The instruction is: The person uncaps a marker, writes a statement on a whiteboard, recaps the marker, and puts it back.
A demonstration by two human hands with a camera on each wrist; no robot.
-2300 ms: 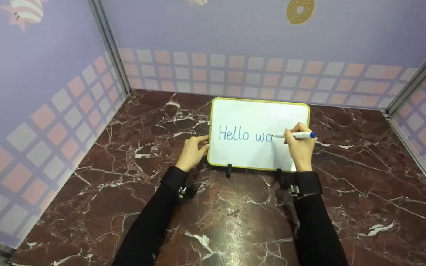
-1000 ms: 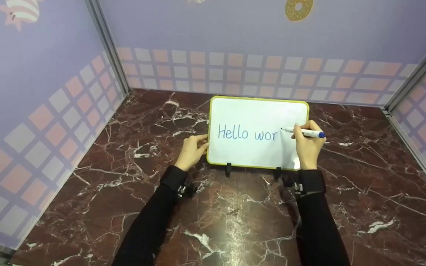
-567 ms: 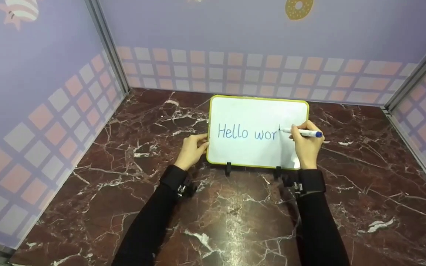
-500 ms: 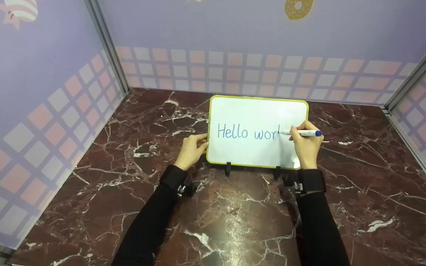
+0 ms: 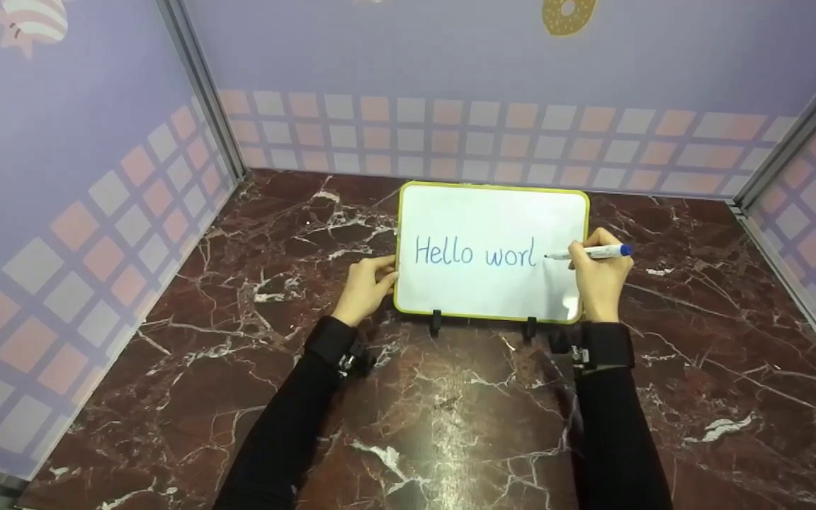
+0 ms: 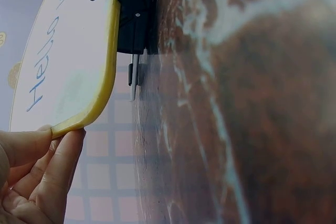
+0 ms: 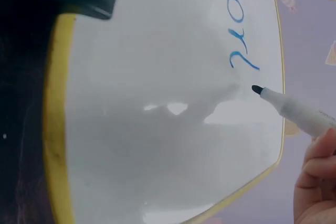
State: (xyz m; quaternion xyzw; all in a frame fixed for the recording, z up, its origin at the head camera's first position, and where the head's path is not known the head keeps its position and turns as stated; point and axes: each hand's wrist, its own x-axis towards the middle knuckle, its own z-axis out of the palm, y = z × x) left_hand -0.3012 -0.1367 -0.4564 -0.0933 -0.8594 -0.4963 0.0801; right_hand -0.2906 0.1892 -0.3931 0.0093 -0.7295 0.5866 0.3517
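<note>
Small white dry-erase board with a yellow-green rim (image 5: 479, 212) stands on two black clip feet on the dark red marbled counter (image 5: 450, 425), near the back wall; blue script reads "Hello worl". Left hand (image 5: 364, 290) grasps the board's lower left edge, thumb in front. Right hand (image 5: 599, 273) pinches a white marker with blue end (image 5: 596, 251), tip just right of the "l", close to the surface.

Marble table (image 5: 450, 425), whiteboard (image 5: 479, 219) standing on it
</note>
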